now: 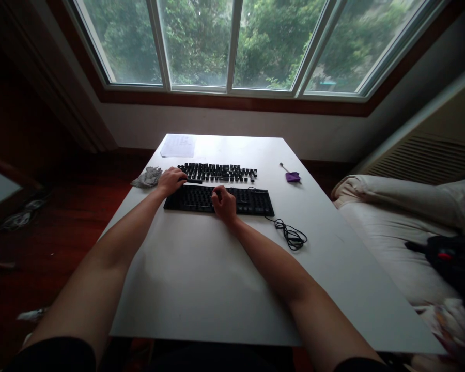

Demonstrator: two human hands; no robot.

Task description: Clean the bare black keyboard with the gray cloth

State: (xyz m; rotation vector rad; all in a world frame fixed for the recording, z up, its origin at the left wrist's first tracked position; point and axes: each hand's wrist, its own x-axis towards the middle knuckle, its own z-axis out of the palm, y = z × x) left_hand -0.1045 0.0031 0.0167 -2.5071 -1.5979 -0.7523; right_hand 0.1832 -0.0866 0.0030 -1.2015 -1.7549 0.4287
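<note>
A black keyboard (251, 201) lies crosswise on the white table, its key bed dark and hard to make out. My left hand (171, 181) rests at its upper left corner with fingers extended, next to loose black keycaps (217, 171) set out in rows behind the keyboard. A long black bar-shaped keycap (194, 181) lies by the left fingertips; whether they touch it I cannot tell. Over the middle of the keyboard my right hand (223, 204) is closed, fingers pinched together. Anything between those fingers is too small or hidden.
A crumpled grey cloth (147, 177) sits at the table's left edge, with paper (178, 145) at the far left. A purple object (293, 177) and a small stick-like tool (284, 167) lie at right. The coiled cable (292, 235) rests right of the keyboard. A sofa (387, 232) stands alongside.
</note>
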